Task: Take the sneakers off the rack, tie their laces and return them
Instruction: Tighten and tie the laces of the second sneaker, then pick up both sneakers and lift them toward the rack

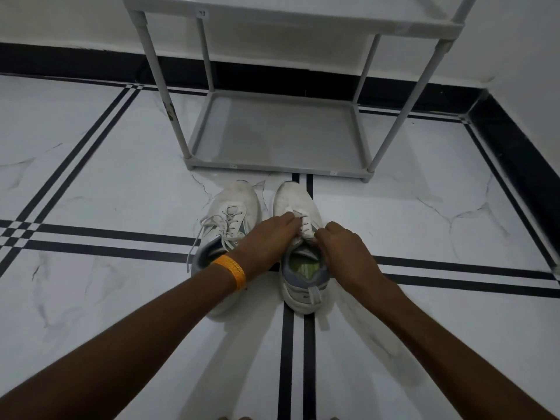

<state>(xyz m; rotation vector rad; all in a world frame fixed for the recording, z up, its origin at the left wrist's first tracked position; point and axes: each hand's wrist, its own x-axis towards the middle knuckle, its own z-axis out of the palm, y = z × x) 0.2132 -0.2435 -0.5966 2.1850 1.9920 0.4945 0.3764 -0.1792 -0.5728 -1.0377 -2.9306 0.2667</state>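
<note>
A: Where are the sneakers?

B: Both stand on the marble floor, toes pointing to twelve o'clock, just in front of the grey shoe rack. The left sneaker and the right sneaker sit side by side, close together, at the crossing of the black floor stripes.

A: And the rack itself?

B: At twelve o'clock from the shoes, against the white wall. Its bottom shelf is bare, and an upper shelf crosses the top edge of the view.

A: What are the hands doing?

B: Both are on the right sneaker. The left hand, with an orange bangle on its wrist, reaches across the heel of the left sneaker, and its curled fingers pinch the laces over the tongue. The right hand comes in from four o'clock, fingers bent and closed on the lace near the top eyelets. Exactly how the lace runs between the fingertips I cannot tell; they hide it.

A: The left sneaker's laces?

B: Loose. The lace ends trail off toward nine o'clock and hang down past the collar onto the floor.
</note>
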